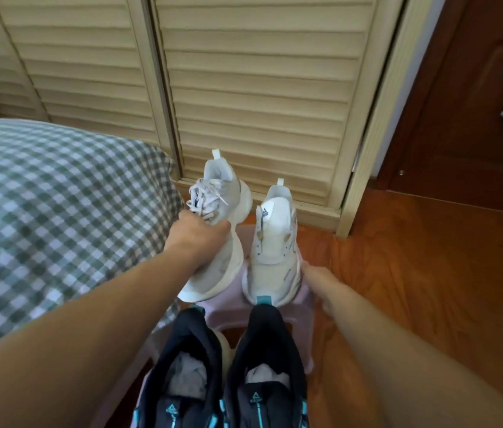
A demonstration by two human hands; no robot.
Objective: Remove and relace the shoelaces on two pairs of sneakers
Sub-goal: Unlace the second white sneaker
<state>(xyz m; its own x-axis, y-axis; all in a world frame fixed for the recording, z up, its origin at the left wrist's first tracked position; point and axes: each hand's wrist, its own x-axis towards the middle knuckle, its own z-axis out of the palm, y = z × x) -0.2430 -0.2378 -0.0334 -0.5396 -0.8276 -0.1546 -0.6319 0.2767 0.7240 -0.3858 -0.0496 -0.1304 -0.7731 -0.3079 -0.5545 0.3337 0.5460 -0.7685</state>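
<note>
- Left hand (196, 234) grips the laced white sneaker (216, 230), fingers wrapped over its midfoot; its long axis runs away from the person, heel far.
- Right hand (321, 281) rests against the unlaced white sneaker (274, 242); fingers look relaxed, holding nothing.

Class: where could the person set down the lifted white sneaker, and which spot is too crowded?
Free: wooden floor right of the stool, and the checked bed left. Crowded: the stool, holding the other white sneaker and the black pair.
</note>
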